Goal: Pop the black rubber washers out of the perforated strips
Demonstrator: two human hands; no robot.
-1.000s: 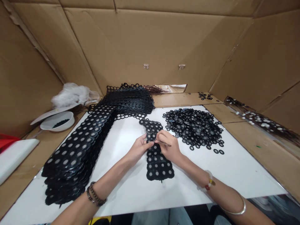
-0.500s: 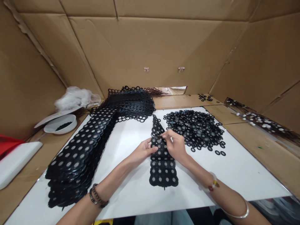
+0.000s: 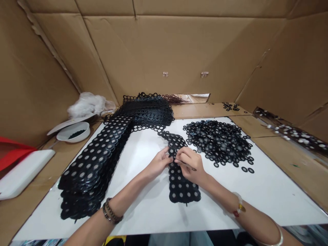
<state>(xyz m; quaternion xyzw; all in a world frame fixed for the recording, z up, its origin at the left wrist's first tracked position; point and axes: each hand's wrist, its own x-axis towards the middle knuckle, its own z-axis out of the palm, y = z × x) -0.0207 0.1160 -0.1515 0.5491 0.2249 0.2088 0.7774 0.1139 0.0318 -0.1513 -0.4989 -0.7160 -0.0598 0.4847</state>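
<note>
A black strip of joined discs with pale round centres (image 3: 180, 186) lies lengthwise on the white board, its far part spread at an angle to the left. My left hand (image 3: 160, 162) pinches the strip's left edge between thumb and fingers. Closed around a slim, stick-like tool (image 3: 189, 166), my right hand (image 3: 193, 165) rests over the strip's right side, fingertips close to the left thumb. The tool's tip and exact kind are hidden by the fingers. To the right lies a heap of loose black rings (image 3: 217, 141).
A tall stack of similar black strips (image 3: 89, 167) stands at left, with more ring mesh (image 3: 148, 111) behind. A white bowl (image 3: 83, 135) holds small black pieces. White-tipped twigs (image 3: 294, 133) lie far right. Cardboard walls (image 3: 184, 44) enclose the white board (image 3: 143, 218).
The strip's far part, earlier narrow and bunched, now lies wider and leans left. My right hand has come slightly nearer me along the strip, and its tool shows. The view has shifted slightly.
</note>
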